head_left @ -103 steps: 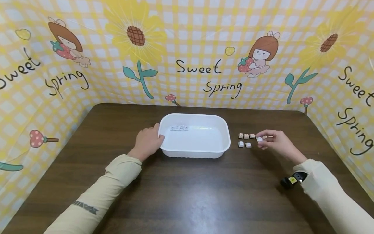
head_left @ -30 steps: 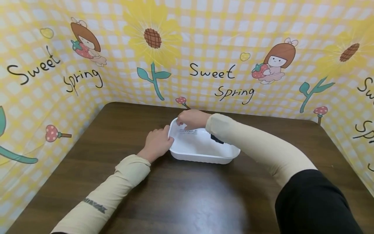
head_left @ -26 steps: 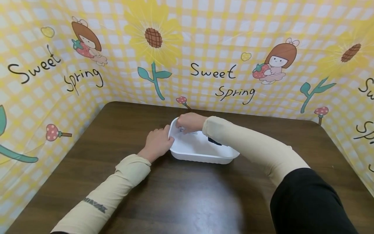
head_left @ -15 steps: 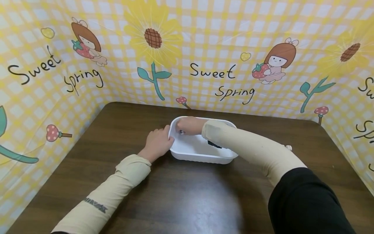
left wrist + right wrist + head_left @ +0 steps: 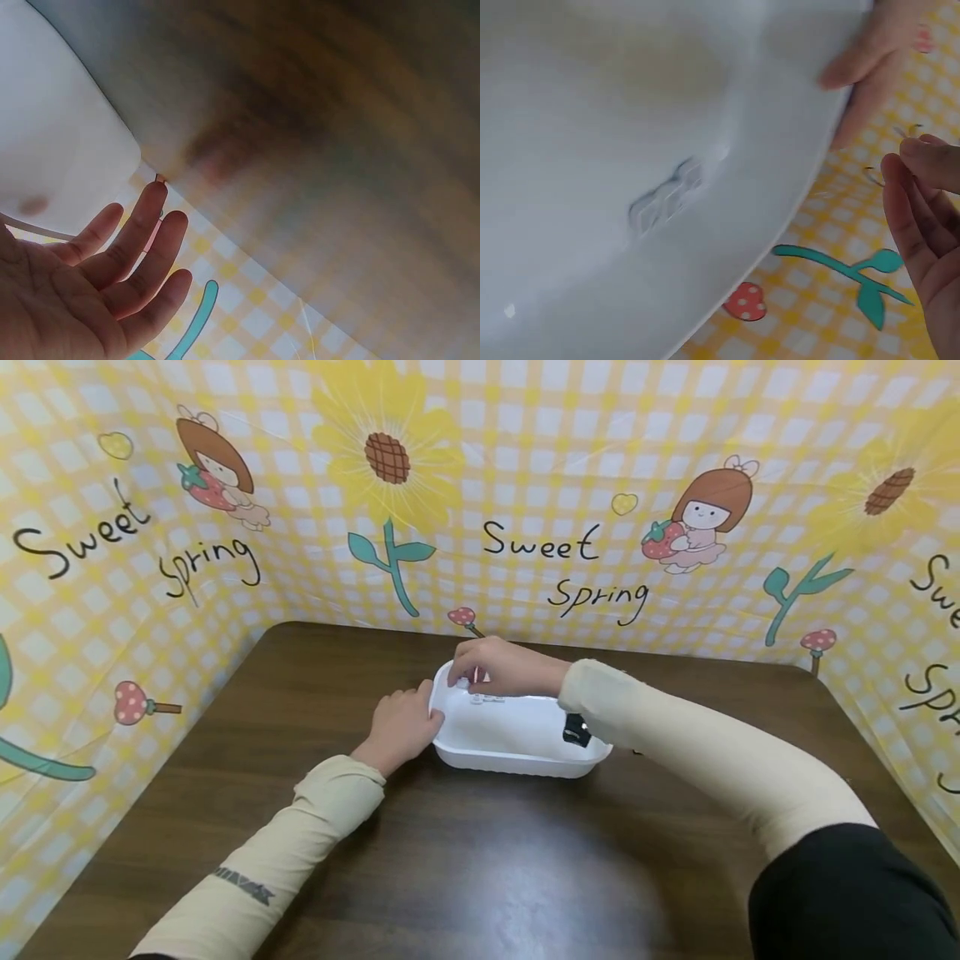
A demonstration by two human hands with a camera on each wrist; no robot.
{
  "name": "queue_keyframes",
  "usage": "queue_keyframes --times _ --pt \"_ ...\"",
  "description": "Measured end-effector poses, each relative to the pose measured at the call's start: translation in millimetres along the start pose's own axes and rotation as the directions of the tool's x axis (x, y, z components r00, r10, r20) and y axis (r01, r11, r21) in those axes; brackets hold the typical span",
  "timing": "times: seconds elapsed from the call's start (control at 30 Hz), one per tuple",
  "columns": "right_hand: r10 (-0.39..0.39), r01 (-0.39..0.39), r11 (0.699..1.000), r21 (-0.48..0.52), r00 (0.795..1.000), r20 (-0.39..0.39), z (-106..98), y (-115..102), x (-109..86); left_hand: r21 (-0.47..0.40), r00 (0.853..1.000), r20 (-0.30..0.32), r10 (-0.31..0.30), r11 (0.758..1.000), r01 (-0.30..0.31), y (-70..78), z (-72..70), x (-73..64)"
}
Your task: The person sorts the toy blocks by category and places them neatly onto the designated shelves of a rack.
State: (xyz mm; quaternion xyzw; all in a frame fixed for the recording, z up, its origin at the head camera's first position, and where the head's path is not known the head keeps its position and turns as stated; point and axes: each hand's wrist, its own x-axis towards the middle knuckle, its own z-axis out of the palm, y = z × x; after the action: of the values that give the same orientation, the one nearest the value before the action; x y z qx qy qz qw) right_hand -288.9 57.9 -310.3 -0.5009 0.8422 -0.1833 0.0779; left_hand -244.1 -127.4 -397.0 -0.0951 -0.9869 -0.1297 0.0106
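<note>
A white plastic tray [image 5: 525, 762] stands on the table. My left hand [image 5: 401, 731] holds its left rim, thumb over the edge and fingers outside. In the left wrist view, those fingers [image 5: 146, 262] extend, slightly bent, beside the tray wall. My right hand [image 5: 510, 668] is over the tray's back left corner and pinches a small white keycap [image 5: 462, 683] between thumb and fingertips. The right wrist view shows thumb and index tips together, the keycap hidden. Below, a short row of white keycaps [image 5: 667, 196] lies on the tray floor, close to the wall.
The dark wooden table [image 5: 465, 860] runs back to a yellow checked cloth [image 5: 525, 468] hung on the sides and behind. A black wrist device [image 5: 577, 731] hangs under the right sleeve, over the tray's right end. The right forearm covers the table right of the tray.
From the keycap rows on the table's right, my right hand has moved left into the tray. Over the last half second it has risen with a keycap. My left hand stays on the rim.
</note>
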Motion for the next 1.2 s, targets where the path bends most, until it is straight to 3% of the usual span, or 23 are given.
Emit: queue_keyframes --times 0.2,0.37,0.47,0.6,0.83,0.93,1.03,1.2 --pt "0.087 -0.038 0.972 0.231 0.974 -0.209 -4.8 -20.8 -45.4 0.008 1.0 -0.015 0.012 1.0 -0.012 0.2 -1.1 -0.8" --pt "0.235 -0.116 0.914 0.389 0.932 -0.275 1.2 -30.1 -76.6 -0.004 1.0 -0.014 0.006 1.0 -0.006 -0.4 -0.6 0.3" --pt "0.275 -0.126 0.89 0.438 0.915 -0.294 7.4 -31.5 -89.7 -0.006 1.0 -0.018 0.006 1.0 -0.006 -0.4 -0.6 0.8" --pt "0.285 -0.11 0.874 0.473 0.905 -0.316 14.7 -30.4 -101.7 -0.012 1.0 -0.022 0.007 1.0 -0.007 -0.2 0.1 1.3" --pt "0.25 -0.074 0.901 0.428 0.894 -0.373 21.7 -21.3 -118.6 0.0 0.998 -0.044 0.034 0.999 -0.034 -0.2 2.3 2.6" --pt "0.285 -0.109 0.894 0.434 0.886 -0.365 22.5 -14.7 -129.6 -0.002 0.998 -0.041 0.038 0.999 -0.038 0.3 2.0 2.4" --pt "0.345 -0.16 0.867 0.473 0.877 -0.335 22.6 -7.9 -142.8 -0.003 0.999 -0.037 0.033 0.999 -0.033 0.5 1.4 2.0" --pt "0.417 -0.233 0.85 0.473 0.847 -0.331 24.9 4.2 -168.2 0.001 0.999 -0.026 0.026 1.0 -0.026 1.0 -0.5 1.3"
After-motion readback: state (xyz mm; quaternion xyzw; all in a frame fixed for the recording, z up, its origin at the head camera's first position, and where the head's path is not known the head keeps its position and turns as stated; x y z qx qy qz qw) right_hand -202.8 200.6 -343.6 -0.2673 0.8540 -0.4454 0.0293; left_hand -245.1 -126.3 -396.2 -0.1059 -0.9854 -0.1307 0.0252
